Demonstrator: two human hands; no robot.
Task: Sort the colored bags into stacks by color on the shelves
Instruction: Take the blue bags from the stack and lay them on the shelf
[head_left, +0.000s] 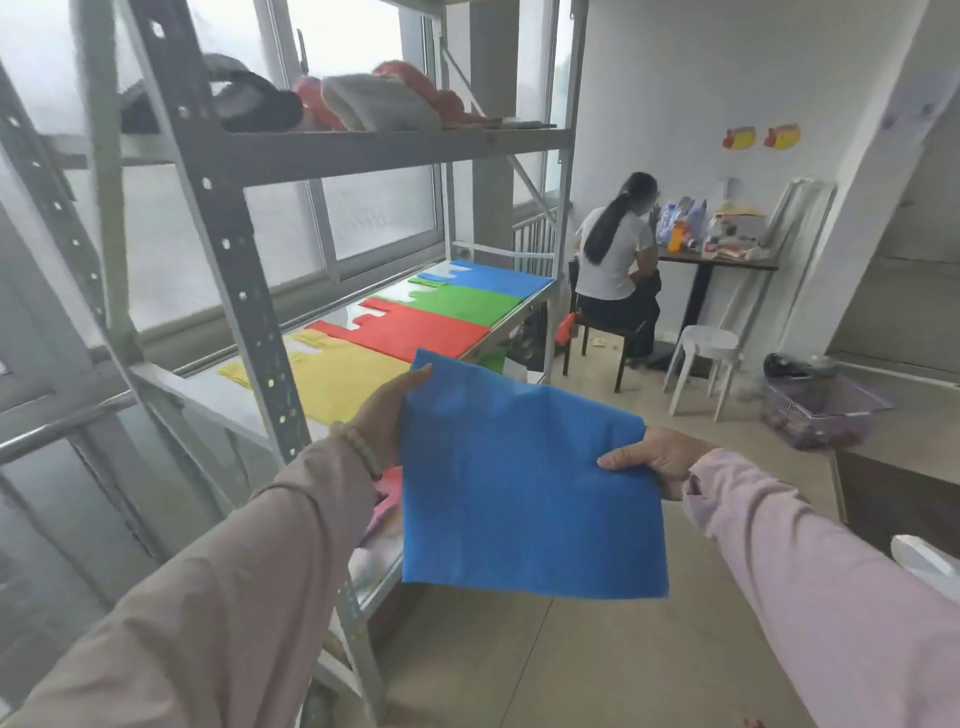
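Note:
I hold a flat blue bag (524, 483) in the air in front of the metal shelf (234, 400). My left hand (387, 415) grips its upper left edge, and my right hand (657, 457) pinches its right edge. On the middle shelf lie stacks in a row: yellow (343, 379) nearest, then red (421, 327), green (467, 301) and blue (493, 275) farthest. Pink bags (387, 499) show on a lower shelf, partly hidden behind the held bag.
A grey shelf post (244, 291) stands close on my left. The upper shelf carries folded cloth items (379, 101). A person (615, 260) sits at a small table (717, 260) beyond the shelf, with a white stool (701, 364) and a wire basket (821, 405) on the floor.

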